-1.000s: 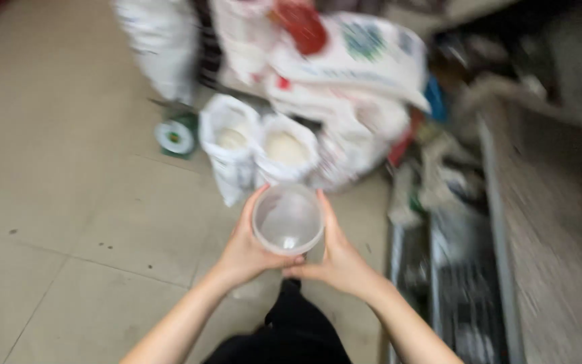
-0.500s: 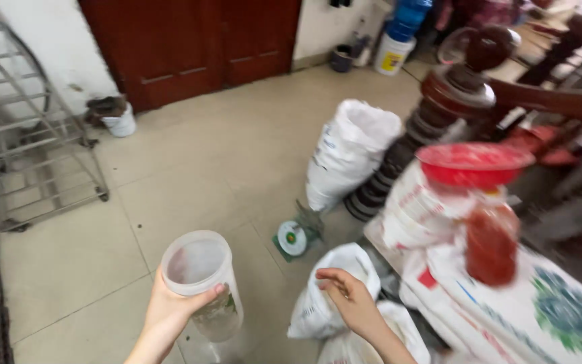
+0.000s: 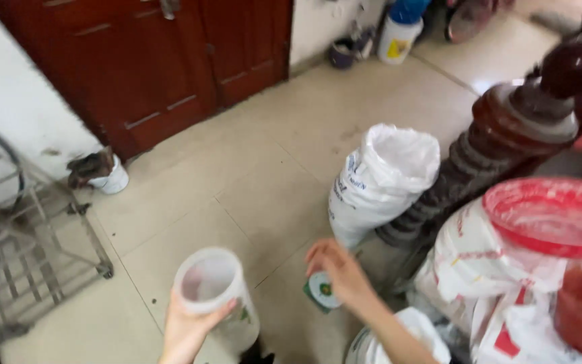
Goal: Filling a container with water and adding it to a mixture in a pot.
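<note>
While gripping clear plastic jar (image 3: 215, 296) upright, mouth up, in left hand (image 3: 186, 330), reaching right hand (image 3: 337, 269) with fingers loosely spread toward round lid (image 3: 322, 291) on floor (image 3: 237, 182), just below and nearer right hand; white sack (image 3: 382, 178) beyond.

We have a single view, from a camera worn on the head, looking steeply down and forward over a tiled floor (image 3: 250, 168). It sits close above our own hands: the left hand (image 3: 186, 330) and the right hand (image 3: 338, 269) enter from the bottom edge, large and partly cut off by the frame. The view faces toward a dark red door (image 3: 149, 61) along the far wall, which fills the top of the frame. A metal rack (image 3: 28, 256) lies at the left edge, white sacks (image 3: 382, 182) at the right. The picture is slightly tilted and blurred.
</note>
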